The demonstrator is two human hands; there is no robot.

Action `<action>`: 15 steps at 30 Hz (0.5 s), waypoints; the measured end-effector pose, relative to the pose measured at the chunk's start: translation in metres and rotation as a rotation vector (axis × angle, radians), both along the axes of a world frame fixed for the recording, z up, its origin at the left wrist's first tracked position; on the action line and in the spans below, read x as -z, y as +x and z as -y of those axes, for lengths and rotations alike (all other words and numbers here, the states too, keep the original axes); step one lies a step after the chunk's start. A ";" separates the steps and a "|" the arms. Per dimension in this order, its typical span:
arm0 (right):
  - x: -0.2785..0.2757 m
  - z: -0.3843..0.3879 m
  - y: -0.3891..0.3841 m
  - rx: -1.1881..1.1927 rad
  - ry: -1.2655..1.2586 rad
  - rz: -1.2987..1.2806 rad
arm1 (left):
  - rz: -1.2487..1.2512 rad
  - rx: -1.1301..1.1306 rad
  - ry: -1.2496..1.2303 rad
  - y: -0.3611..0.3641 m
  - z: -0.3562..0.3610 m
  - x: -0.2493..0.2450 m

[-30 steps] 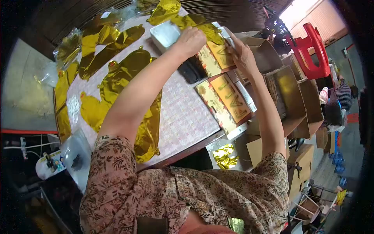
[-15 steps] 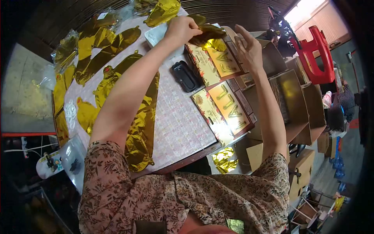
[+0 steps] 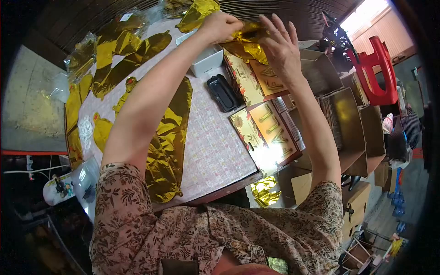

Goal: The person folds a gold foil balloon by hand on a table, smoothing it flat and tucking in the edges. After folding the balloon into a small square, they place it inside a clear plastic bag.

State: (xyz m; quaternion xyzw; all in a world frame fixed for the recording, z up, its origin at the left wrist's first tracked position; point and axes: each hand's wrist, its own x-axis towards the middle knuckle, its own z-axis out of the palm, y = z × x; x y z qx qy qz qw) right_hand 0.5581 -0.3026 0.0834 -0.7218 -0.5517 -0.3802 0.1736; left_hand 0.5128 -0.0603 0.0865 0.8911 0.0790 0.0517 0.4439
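Printed cardboard forms two FALL boxes [image 3: 263, 130] right of centre; just left lies one black tray [image 3: 223, 94], then one white box [image 3: 208, 65]. At upper centre, one gold foil piece [image 3: 249, 47] hangs from the left hand's [image 3: 220, 28] pinched fingertips; the right hand [image 3: 282, 51] fans its fingers upward, its grip unclear.

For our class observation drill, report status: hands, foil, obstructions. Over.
Left hand pinching gold foil. Right hand beside it, several fingers extended, grip unclear. Foil over farther lettered box; nothing visibly blocking either hand.
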 end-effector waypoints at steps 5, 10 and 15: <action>0.011 0.015 -0.011 0.112 -0.154 -0.079 | 0.371 -0.328 -0.728 0.009 -0.030 -0.053; -0.005 -0.004 0.000 0.147 -0.265 -0.616 | 0.422 -0.265 -0.524 0.010 -0.046 -0.076; 0.034 -0.110 0.052 -0.060 -0.216 -0.372 | 0.397 -0.091 -0.350 0.007 -0.036 -0.087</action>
